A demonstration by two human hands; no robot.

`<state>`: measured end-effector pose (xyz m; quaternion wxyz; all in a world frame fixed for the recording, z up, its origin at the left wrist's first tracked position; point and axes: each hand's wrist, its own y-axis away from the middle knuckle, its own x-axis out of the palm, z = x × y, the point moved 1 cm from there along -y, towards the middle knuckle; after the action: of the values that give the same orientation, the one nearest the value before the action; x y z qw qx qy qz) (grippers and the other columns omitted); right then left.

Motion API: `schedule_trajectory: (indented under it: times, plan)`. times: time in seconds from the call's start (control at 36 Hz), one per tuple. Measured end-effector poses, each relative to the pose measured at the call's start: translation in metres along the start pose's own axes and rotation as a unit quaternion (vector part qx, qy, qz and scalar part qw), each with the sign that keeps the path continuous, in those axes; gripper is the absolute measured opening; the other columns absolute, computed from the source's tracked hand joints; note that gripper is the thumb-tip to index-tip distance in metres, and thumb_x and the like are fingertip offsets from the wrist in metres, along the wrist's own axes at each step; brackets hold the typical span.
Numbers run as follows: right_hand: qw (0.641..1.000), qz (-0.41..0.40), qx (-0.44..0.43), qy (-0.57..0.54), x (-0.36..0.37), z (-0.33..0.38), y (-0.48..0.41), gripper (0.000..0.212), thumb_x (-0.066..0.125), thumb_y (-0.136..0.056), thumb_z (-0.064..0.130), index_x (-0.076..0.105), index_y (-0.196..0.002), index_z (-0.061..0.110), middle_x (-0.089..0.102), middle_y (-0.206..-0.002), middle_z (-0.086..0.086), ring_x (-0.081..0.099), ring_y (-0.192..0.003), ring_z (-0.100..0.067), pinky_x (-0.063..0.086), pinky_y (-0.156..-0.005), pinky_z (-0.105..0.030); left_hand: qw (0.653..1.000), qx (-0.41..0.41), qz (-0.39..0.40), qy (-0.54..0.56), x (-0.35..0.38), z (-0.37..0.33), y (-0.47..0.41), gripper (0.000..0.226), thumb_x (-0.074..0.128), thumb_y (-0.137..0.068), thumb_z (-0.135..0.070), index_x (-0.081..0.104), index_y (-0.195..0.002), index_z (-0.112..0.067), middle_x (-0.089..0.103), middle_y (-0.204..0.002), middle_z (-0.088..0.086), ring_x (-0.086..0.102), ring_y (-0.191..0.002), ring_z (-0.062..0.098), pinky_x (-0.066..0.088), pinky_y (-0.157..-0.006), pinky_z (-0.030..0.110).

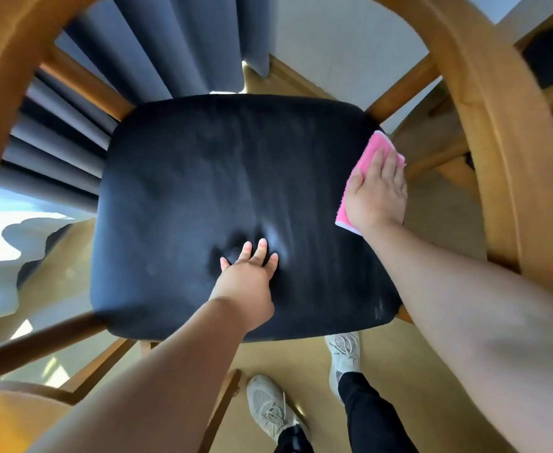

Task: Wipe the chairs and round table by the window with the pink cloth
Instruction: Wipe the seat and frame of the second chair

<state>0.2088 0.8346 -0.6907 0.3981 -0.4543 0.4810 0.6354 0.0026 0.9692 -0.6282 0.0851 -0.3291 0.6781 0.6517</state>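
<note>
The black seat of a wooden-framed chair is filling the view, streaks showing across its surface. The right hand is lying flat, fingers straight and close together, pressing the pink cloth onto the seat's right edge. The left hand is resting on the seat near its front, fingers spread. Grey curtains are hanging behind the chair, and pale wooden floor is showing below.

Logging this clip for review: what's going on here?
A person is wiping the black seat of a wooden chair. The right hand presses the pink cloth flat at the seat's right edge. The left hand rests, fingers straight, near the seat's front middle. Grey curtains hang behind.
</note>
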Motion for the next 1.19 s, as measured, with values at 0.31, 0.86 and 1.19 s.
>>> schedule_trajectory:
  times: [0.31, 0.86, 1.19]
  plan:
    - [0.996, -0.01, 0.087, -0.03, 0.032, -0.034, 0.126, 0.066, 0.014, -0.097, 0.042, 0.008, -0.156, 0.011, 0.006, -0.163, -0.013, 0.003, -0.15, -0.031, 0.002, -0.122, -0.042, 0.999, 0.013, -0.031, 0.004, 0.0, 0.006, 0.002, 0.083, 0.042, -0.082, -0.008, 0.001, -0.153, -0.026, -0.015, -0.159, -0.002, -0.008, -0.147, 0.02, 0.015, -0.117, 0.05]
    - [0.999, -0.023, -0.031, -0.023, 0.059, -0.007, 0.193, 0.064, 0.019, -0.097, 0.038, 0.025, -0.152, 0.007, 0.02, -0.16, -0.015, 0.015, -0.148, -0.036, 0.0, -0.12, -0.047, 0.944, 0.03, -0.305, 0.119, 0.057, 0.086, 0.133, 0.05, 0.061, -0.077, 0.01, 0.067, -0.118, -0.016, 0.065, -0.121, 0.003, 0.062, -0.113, 0.02, 0.04, -0.093, 0.024]
    - [0.993, 0.004, -0.095, 0.074, 0.057, 0.051, 0.198, 0.066, 0.01, -0.096, 0.037, 0.011, -0.155, 0.008, 0.006, -0.163, -0.012, 0.002, -0.15, -0.034, -0.006, -0.12, -0.046, 0.92, 0.037, -0.358, 0.153, 0.087, 0.113, 0.192, 0.048, 0.036, -0.078, -0.014, 0.067, -0.113, -0.012, 0.067, -0.111, 0.002, 0.064, -0.102, 0.018, 0.049, -0.081, 0.022]
